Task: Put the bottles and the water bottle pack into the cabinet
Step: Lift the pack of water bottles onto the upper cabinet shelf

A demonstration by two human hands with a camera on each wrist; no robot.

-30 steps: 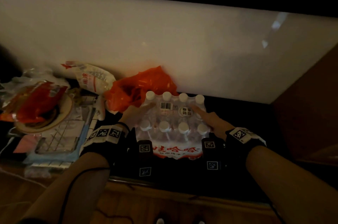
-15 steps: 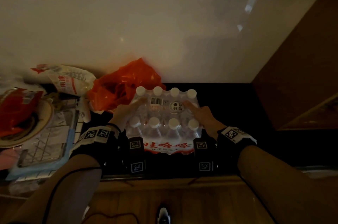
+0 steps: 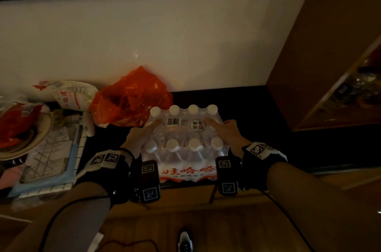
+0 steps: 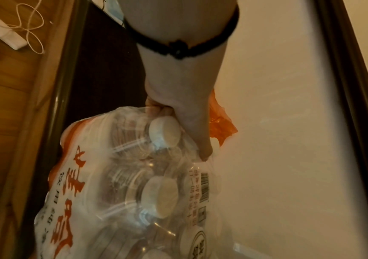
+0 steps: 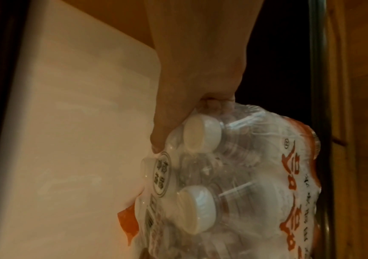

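A shrink-wrapped water bottle pack (image 3: 183,138) with white caps and red print stands on the dark cabinet shelf (image 3: 257,111). My left hand (image 3: 142,136) grips its left end, thumb on top and fingers curled round the side. My right hand (image 3: 224,132) grips the right end the same way. The left wrist view shows the left hand (image 4: 178,108) dug into the wrap of the pack (image 4: 123,192). From the right wrist, the right hand (image 5: 200,78) is seen curled round the pack (image 5: 244,184) at a corner bottle. No loose bottles are in view.
An orange plastic bag (image 3: 132,97) touches the pack's back left corner. Beside it lie a white printed bag (image 3: 72,95), a bowl of clutter (image 3: 20,134) and papers (image 3: 51,152). A brown side panel (image 3: 329,45) stands at right, a white back wall (image 3: 165,41) behind. Wooden floor lies below.
My right hand has slid from lying on top of the pack to its right end. The left hand has settled further round the left end. The pack has stayed on the shelf.
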